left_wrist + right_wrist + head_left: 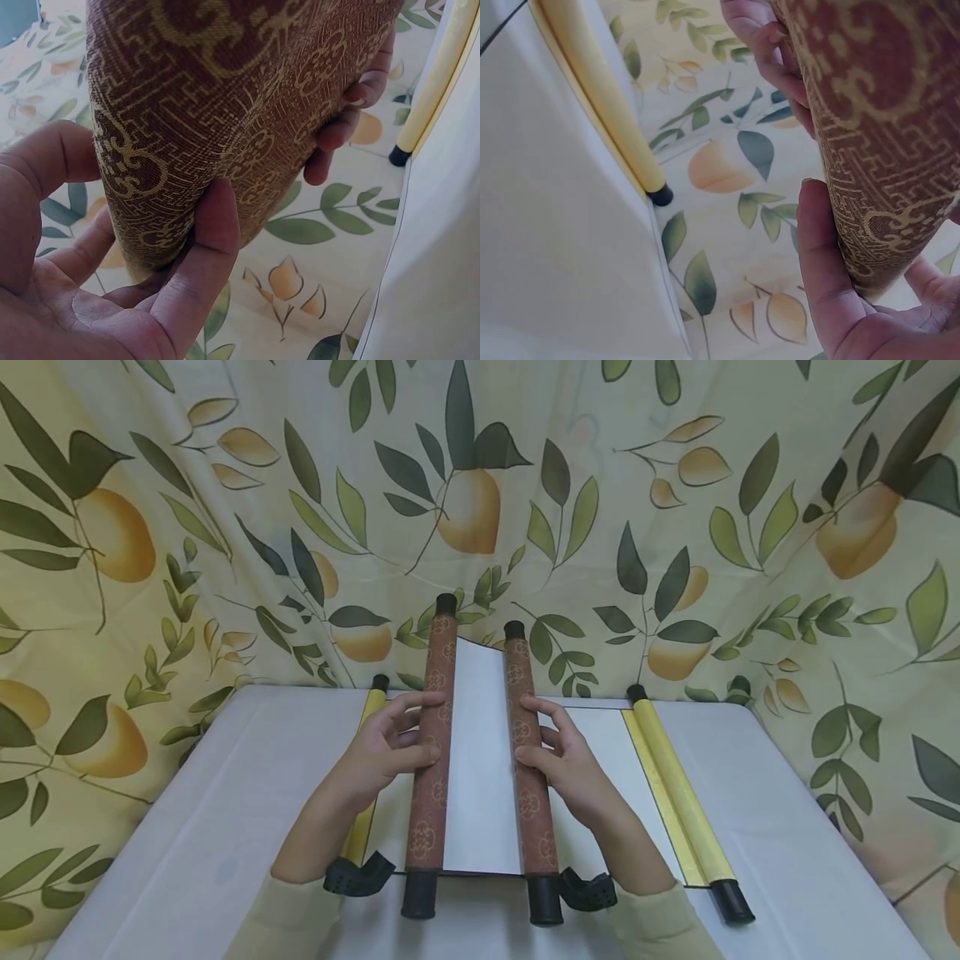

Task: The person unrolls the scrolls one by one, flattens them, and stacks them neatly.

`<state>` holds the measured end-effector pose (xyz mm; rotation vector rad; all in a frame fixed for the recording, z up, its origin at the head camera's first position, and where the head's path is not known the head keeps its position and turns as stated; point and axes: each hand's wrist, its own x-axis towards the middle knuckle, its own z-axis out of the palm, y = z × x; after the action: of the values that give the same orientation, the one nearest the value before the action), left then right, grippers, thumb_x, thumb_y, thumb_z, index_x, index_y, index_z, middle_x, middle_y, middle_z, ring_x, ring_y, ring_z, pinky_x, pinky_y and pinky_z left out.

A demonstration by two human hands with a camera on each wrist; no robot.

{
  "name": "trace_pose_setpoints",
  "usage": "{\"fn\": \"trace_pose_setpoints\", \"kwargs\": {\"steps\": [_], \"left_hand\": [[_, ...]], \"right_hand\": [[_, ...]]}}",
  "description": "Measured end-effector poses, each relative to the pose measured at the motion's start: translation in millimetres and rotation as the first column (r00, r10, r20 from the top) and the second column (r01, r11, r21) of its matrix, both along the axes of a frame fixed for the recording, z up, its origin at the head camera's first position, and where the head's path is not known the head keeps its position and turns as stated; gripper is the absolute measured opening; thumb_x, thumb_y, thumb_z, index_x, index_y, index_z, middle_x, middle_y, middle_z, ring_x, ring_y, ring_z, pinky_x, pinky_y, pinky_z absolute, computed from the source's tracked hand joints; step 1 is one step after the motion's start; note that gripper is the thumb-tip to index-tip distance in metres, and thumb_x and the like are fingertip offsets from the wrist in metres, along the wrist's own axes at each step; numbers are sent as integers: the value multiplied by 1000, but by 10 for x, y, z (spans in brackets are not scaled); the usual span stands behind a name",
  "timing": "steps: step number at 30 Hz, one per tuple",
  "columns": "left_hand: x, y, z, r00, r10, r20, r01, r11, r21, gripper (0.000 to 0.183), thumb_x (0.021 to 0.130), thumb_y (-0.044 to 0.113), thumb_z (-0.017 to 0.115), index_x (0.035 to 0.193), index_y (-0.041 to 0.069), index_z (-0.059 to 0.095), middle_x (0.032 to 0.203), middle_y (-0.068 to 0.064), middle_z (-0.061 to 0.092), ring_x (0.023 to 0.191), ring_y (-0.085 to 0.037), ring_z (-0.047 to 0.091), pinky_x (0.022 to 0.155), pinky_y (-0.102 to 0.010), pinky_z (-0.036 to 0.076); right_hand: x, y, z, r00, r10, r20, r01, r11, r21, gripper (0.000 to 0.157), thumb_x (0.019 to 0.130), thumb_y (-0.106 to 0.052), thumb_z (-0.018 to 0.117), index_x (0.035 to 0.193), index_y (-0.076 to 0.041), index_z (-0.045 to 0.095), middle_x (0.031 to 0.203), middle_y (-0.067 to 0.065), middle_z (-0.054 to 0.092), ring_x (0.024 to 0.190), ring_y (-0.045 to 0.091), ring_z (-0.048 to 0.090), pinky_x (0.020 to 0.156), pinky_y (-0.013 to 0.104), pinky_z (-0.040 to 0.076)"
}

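Note:
A hanging scroll with brown-red patterned rolls and black end caps is held up over the table, partly unrolled. My left hand (381, 747) grips its left roll (429, 793), thumb on the near face and fingers round the outer side. On the other side, my right hand (566, 758) holds the right roll (534, 814) in the same way. Between the rolls shows a strip of blank white paper (483, 768). Gold cloud-like figures cover the brown-red cloth (187, 112) in the left wrist view. The right wrist view shows fingers at the lower part of the patterned roll (885, 165).
Beneath lies a second scroll, opened flat, with a yellow right roll (678, 777) and a yellow left roll (372, 702), both black-capped. A white cloth covers the table (225, 777). Behind it hangs a curtain (555, 410) printed with fruit and leaves.

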<state>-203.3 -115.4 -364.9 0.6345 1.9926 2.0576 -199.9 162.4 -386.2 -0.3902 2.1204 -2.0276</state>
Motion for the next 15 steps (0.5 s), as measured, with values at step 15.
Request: {"fn": "trace_pose_setpoints", "kwargs": {"steps": [15], "left_hand": [[-4, -13, 23, 1000, -8, 2, 8, 1000, -3, 61, 88, -1, 66, 144, 12, 47, 146, -17, 42, 119, -30, 57, 83, -37, 56]], "right_hand": [[-12, 34, 10, 1000, -19, 6, 19, 998, 52, 61, 97, -7, 55, 151, -21, 30, 139, 27, 45, 110, 32, 57, 79, 38, 55]]}}
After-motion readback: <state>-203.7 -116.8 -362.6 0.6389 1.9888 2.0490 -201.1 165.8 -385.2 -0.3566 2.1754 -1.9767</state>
